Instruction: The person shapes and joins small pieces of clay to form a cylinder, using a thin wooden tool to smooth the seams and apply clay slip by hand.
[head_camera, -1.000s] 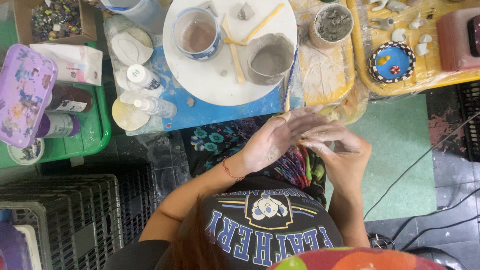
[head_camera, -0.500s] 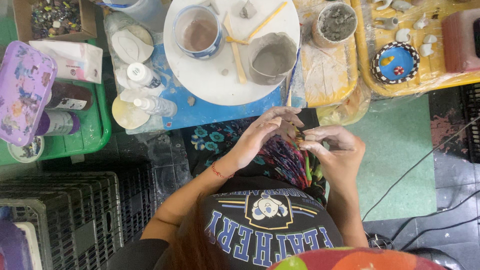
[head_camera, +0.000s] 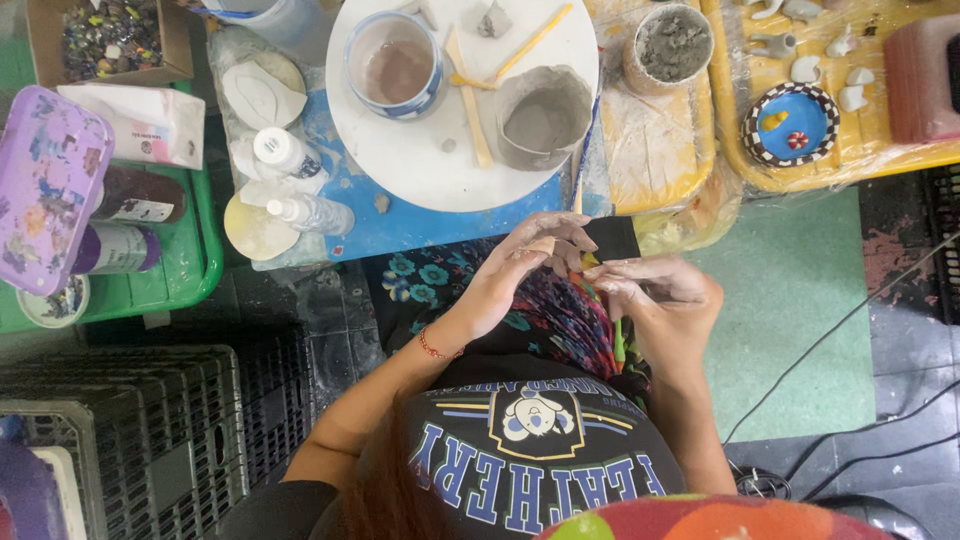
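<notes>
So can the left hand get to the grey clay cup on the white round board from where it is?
Probably yes. The left hand sits just below the board's near edge, and the clay cup stands close to that edge with nothing between. But its fingers seem busy with a small piece.

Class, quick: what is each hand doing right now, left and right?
Left hand: fingers curled around a small tan piece, over the lap.
Right hand: closed on a thin green tool; its fingertips meet the left hand's.

White round board (head_camera: 420, 165) at twelve o'clock bears a mug (head_camera: 395, 65) and grey clay cup (head_camera: 540, 115); purple case (head_camera: 45, 185) at nine; blue dish (head_camera: 795, 122) at two; black crate (head_camera: 120, 430) at eight
</notes>
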